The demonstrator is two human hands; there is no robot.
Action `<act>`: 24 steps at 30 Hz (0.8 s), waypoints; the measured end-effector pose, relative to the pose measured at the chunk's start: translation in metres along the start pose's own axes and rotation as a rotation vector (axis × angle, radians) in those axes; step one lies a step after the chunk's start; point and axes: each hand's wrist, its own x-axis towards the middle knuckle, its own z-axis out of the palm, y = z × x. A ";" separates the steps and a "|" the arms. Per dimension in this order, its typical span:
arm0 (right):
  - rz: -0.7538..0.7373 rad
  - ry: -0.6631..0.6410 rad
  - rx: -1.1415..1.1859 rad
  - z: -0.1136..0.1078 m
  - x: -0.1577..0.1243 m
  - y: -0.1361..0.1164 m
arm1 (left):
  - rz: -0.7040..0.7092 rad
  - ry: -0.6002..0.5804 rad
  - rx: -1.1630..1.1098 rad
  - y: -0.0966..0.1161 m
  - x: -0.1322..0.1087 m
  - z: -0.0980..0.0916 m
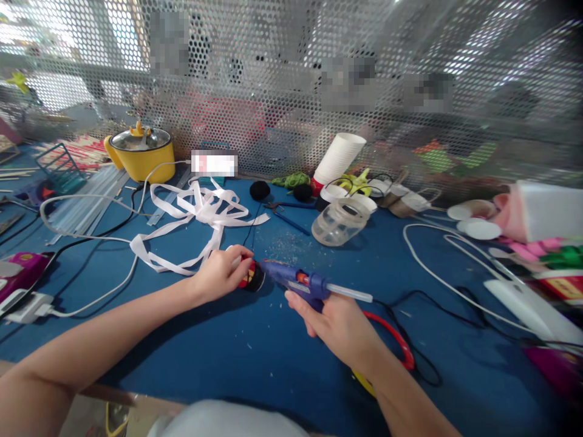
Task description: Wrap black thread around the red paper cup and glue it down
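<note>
"Head view, left to right: which step?"

"Left hand [219, 273], fingers clamped on a red-and-black piece [257, 280], mid-surface [255, 364]; glue gun [298, 283], nozzle at it; right hand [341, 325], fingers wrapped around the grip. Gluing, I'd judge."

"Next move?"

"Calls for steady aim."

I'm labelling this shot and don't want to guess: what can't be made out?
All in the head view:
Glue gun: trigger hidden by the right hand.
Black-and-red item: partly covered by the left hand.
Purple object: cut off by the left edge.
Perforated screen: its mesh blurs whatever is behind.
</note>
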 end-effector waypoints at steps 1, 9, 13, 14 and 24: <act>-0.011 -0.003 0.002 0.000 0.000 -0.001 | -0.003 0.000 -0.001 0.000 0.000 0.000; -0.074 0.063 -0.087 0.000 -0.008 -0.005 | -0.074 -0.002 -0.024 0.003 0.004 0.000; -0.092 0.051 -0.117 0.001 -0.009 -0.003 | -0.120 -0.004 -0.017 0.003 0.006 -0.001; -0.092 0.049 -0.115 0.001 -0.009 -0.003 | -0.130 -0.005 -0.017 0.004 0.006 -0.001; -0.086 0.053 -0.065 -0.001 -0.012 -0.007 | -0.139 0.008 -0.015 0.005 0.007 -0.001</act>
